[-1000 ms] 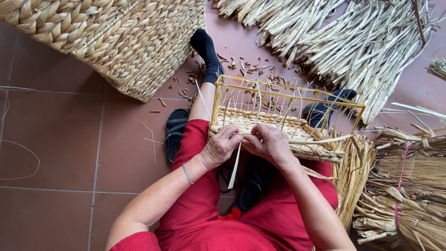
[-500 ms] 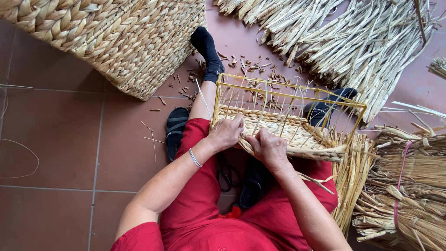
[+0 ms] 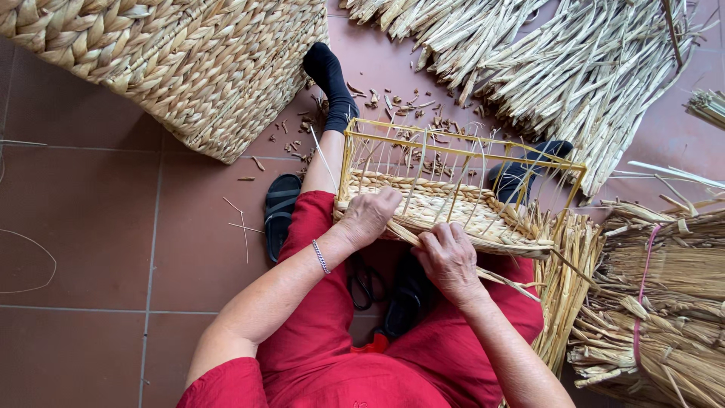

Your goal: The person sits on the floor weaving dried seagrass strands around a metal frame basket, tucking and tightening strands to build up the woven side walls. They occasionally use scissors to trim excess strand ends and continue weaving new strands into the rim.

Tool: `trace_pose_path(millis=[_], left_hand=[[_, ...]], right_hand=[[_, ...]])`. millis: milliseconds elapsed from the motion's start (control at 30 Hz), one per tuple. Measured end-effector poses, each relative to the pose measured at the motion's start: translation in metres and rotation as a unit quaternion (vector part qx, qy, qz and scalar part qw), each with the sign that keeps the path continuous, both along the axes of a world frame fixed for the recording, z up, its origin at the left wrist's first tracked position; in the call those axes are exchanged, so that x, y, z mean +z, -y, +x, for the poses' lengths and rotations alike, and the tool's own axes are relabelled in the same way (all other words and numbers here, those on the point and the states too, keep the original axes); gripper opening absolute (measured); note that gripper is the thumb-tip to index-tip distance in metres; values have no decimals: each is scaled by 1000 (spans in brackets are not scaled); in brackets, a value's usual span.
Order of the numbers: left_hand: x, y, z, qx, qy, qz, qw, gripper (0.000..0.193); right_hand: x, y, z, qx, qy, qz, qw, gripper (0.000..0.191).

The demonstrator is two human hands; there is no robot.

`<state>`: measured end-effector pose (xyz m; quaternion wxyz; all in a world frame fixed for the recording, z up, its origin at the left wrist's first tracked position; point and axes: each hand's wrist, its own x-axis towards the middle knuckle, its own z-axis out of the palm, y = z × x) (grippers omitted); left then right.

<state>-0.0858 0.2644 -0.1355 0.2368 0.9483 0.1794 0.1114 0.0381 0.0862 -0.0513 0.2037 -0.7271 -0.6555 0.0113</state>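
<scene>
A yellow wire basket frame [image 3: 461, 147] rests on my lap, its lower part woven with pale straw braid [image 3: 445, 211]. My left hand [image 3: 368, 217] presses on the woven near-left corner of the frame. My right hand [image 3: 449, 259] grips a straw strand [image 3: 513, 281] at the front edge of the weave, pulling it toward me. Loose straw ends hang from the frame's right side. Both legs are in red trousers and black socks.
A large woven straw basket [image 3: 174, 60] stands at the upper left. Heaps of straw stalks [image 3: 574, 60] lie at the top, tied bundles [image 3: 664, 295] at the right. A black sandal [image 3: 281, 211] and black scissors [image 3: 366, 285] lie by my legs. Straw scraps litter the red tiles.
My two hands were close together at the front edge; now the left has moved up onto the frame's corner and the right has slid down and right, drawing the strand tight.
</scene>
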Motion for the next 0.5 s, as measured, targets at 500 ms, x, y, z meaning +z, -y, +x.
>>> trace_pose_path(millis=[500], left_hand=[[2,-18,-16,-118,128,-295,940,50]], right_hand=[[28,-7,38,-97,-154,-159,971,19]])
